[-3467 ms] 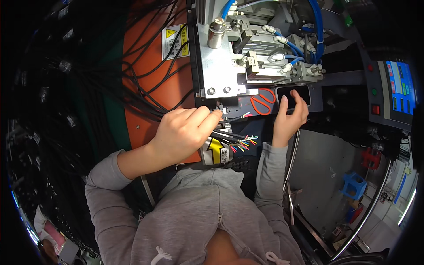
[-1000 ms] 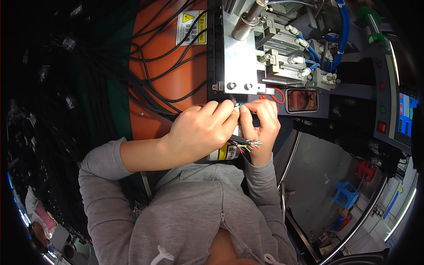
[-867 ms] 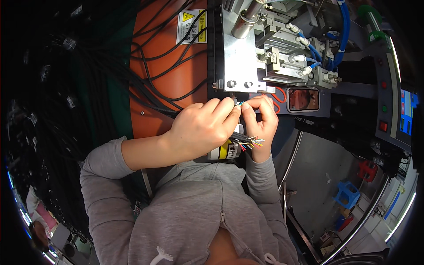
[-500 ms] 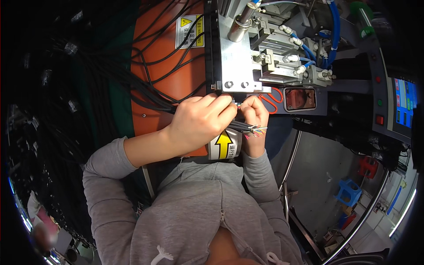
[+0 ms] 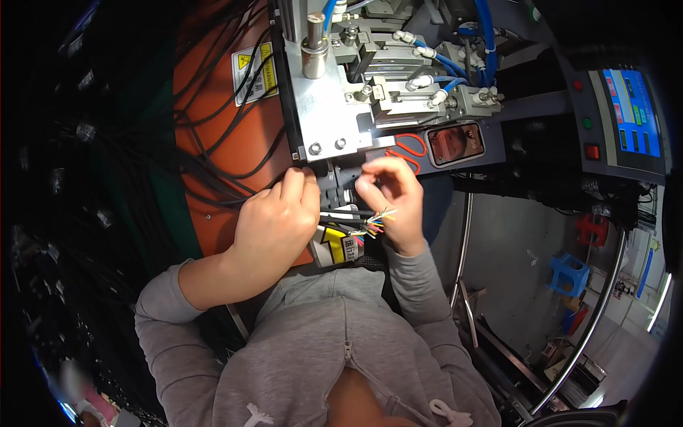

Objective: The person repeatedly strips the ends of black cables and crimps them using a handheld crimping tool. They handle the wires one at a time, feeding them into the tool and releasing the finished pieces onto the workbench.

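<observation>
My left hand [image 5: 281, 213] is closed around black cables; their stripped ends, a spray of thin coloured wires [image 5: 371, 225], stick out to its right. Its fingertips reach the black fixture block [image 5: 340, 186] below the machine's metal plate [image 5: 324, 117]. Just right of that block is my right hand [image 5: 395, 203], thumb and forefinger bent and a little apart, with nothing visible between them. The wire ends lie beside its palm. Under the cables is a white label with a yellow arrow [image 5: 333, 243].
Red-handled scissors [image 5: 413, 153] and a phone [image 5: 455, 144] lie right of the fixture. Pneumatic cylinders with blue hoses [image 5: 487, 43] stand behind. More black cables [image 5: 213, 167] cross the orange surface [image 5: 206, 235] at left. A control screen [image 5: 632, 110] is at far right.
My right hand has drawn away from the fixture, its pinch loosened. The left hand still holds the cables by the fixture. The whole view has shifted, with the machine now further left.
</observation>
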Tool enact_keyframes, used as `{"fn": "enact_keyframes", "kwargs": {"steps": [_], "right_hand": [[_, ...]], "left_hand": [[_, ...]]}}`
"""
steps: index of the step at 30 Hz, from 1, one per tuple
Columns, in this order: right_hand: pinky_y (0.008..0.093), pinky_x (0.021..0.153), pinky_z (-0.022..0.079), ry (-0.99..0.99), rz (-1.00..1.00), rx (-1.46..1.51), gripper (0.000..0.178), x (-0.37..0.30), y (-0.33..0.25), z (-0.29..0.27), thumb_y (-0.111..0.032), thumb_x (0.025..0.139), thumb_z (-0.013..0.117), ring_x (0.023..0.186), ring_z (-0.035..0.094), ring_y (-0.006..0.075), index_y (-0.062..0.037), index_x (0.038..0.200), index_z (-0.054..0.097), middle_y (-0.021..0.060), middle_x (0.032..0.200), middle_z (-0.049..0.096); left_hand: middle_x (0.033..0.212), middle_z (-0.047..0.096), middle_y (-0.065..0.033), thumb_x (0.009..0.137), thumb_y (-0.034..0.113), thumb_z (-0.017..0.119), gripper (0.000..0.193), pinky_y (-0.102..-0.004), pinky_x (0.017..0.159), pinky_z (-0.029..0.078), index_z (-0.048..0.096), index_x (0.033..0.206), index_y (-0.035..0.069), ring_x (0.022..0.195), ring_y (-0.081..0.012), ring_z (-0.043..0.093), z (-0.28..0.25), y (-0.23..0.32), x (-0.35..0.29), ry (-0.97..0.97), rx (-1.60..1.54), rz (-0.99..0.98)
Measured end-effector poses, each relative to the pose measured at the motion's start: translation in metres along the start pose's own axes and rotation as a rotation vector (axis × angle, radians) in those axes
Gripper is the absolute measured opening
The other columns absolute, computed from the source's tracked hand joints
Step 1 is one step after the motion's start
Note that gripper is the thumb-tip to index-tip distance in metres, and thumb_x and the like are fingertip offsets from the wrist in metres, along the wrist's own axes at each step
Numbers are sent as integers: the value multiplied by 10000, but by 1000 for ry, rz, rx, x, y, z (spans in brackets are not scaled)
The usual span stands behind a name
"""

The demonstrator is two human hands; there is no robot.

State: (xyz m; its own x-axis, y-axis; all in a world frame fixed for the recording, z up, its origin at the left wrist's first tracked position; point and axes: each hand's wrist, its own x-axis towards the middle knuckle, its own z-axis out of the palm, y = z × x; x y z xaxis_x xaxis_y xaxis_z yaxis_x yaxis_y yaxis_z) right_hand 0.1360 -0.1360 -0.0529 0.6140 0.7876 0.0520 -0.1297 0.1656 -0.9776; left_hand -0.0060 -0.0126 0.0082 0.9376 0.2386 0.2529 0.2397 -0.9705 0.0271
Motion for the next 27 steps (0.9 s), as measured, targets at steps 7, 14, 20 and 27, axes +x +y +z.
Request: {"fn": "enact_keyframes", "kwargs": {"steps": [7, 14, 20, 27], "right_hand": [[291, 765, 450, -93, -222, 145, 149, 1, -20, -9, 57, 748, 688, 850, 571, 191, 26, 878, 623, 120, 872, 616], [285, 705, 483, -64, -298, -155, 187, 2, -39, 17, 74, 721, 723, 798, 607, 184, 37, 882, 635, 112, 907, 627], [306, 704, 483, 169, -555, -429, 148, 5, -35, 33, 7, 720, 738, 764, 609, 216, 12, 837, 648, 93, 813, 663], [298, 705, 472, 77, -394, -334, 120, 9, -40, 25, 31, 677, 748, 756, 606, 203, -11, 758, 669, 84, 788, 668]], "left_hand": [[802, 572, -55, 678, 90, 717, 363, -300, 561, 449, 670, 1037, 62, 614, -179, 555, -4, -8, 10, 164, -423, 85], [784, 597, -53, 716, 98, 701, 288, -252, 497, 461, 660, 989, 15, 626, -152, 595, 2, -8, 8, 318, -585, 156], [693, 528, -31, 741, 110, 696, 177, -269, 443, 404, 641, 889, 30, 565, -151, 556, 0, -8, 11, 393, -595, 99], [709, 463, -36, 738, 85, 679, 131, -307, 445, 407, 576, 810, 49, 564, -169, 545, -7, -6, 10, 253, -625, 46]]}}
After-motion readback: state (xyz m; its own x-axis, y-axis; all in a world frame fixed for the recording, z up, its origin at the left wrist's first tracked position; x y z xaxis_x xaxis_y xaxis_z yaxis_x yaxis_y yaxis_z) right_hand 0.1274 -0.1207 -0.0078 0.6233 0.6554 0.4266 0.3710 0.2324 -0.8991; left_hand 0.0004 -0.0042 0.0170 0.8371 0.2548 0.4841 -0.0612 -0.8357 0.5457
